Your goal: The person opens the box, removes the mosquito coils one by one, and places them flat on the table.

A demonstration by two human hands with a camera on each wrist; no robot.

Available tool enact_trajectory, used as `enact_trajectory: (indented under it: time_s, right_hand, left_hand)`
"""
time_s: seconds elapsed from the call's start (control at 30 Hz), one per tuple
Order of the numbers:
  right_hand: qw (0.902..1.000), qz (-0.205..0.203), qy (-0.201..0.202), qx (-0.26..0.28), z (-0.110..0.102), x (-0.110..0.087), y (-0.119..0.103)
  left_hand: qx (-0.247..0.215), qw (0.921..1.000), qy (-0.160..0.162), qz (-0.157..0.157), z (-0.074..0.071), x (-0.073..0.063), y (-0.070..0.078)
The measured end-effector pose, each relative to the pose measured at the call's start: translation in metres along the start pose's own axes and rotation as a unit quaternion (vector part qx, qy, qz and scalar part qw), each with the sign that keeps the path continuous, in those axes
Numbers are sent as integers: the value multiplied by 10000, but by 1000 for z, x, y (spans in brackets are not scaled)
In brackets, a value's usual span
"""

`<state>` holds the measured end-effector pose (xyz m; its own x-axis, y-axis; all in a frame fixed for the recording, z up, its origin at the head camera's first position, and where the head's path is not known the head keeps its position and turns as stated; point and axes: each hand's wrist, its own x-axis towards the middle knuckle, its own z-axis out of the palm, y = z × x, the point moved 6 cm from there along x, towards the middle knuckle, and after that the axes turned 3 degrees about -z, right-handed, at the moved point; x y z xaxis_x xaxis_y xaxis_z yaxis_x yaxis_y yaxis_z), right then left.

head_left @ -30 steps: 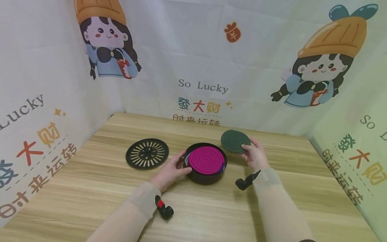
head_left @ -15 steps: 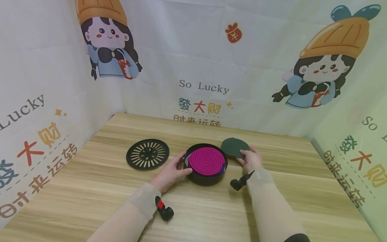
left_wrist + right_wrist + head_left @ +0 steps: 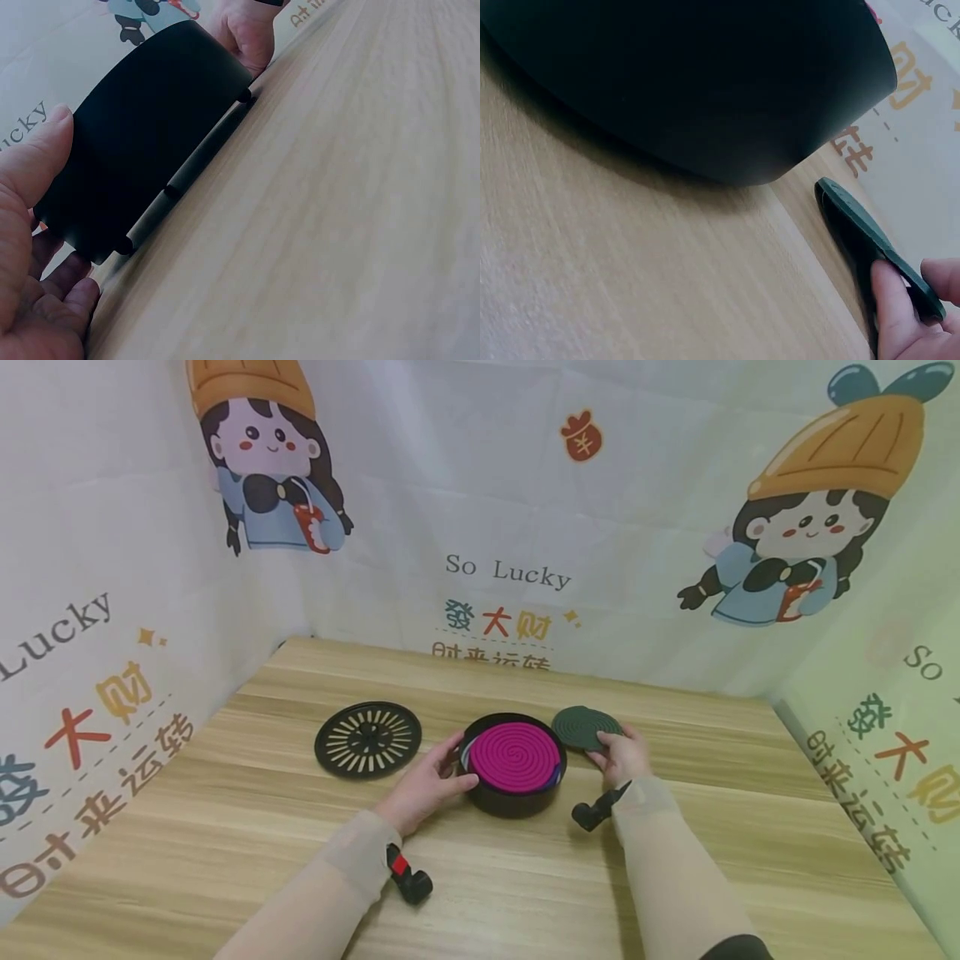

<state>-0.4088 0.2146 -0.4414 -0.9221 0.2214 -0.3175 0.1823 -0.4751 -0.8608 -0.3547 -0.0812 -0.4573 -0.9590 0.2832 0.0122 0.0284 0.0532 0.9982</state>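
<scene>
Right hand (image 3: 626, 756) pinches a dark green flat spiral coil (image 3: 581, 727), matte, material not clear, by its near right edge: thumb over the top, fingers under, grip narrow. Coil sits left of and beyond the fingertips, most of the disc sticking out past them. In the right wrist view it's tilted, digits on both faces; can't tell if its far edge touches the table. It's just beside the back right of a black round smooth-walled container (image 3: 513, 803), metal or plastic unclear, with a gap between the two in the right wrist view. Left hand (image 3: 426, 783) holds that container at its left side, thumb and fingers spread fairly wide: thumb on the near wall, fingers around the left side, a few down by the base in the left wrist view. Small feet (image 3: 172, 190) show under the container there. Inside the container: magenta flat spiral coil (image 3: 516, 756), face up, close to rim level, bits of blue and white between it and the wall. Black round slotted lid-like disc (image 3: 367, 741) lies flat left of the container, apart from it, near the left hand but untouched. All on a light wood-grain table (image 3: 495, 893); white printed cloth (image 3: 405, 468) behind. Beige sleeves (image 3: 315, 877), black camera on each wrist (image 3: 411, 883).
</scene>
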Motion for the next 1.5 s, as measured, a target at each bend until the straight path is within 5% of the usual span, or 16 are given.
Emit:
enact_trajectory:
  time_s: [0.6, 1.1, 1.5]
  right_hand:
    - [9990, 108, 61, -434, 4, -6, -5]
    - [9982, 386, 121, -446, 3, -32, -10]
    - [9947, -163, 7, -1013, 5, -55, -16]
  left_hand:
    - [-59, 9999, -9, -91, -1, 3, -5]
    - [-56, 9999, 45, -81, 0, 2, -4]
    - [-9, 9999, -76, -145, 0, 3, -2]
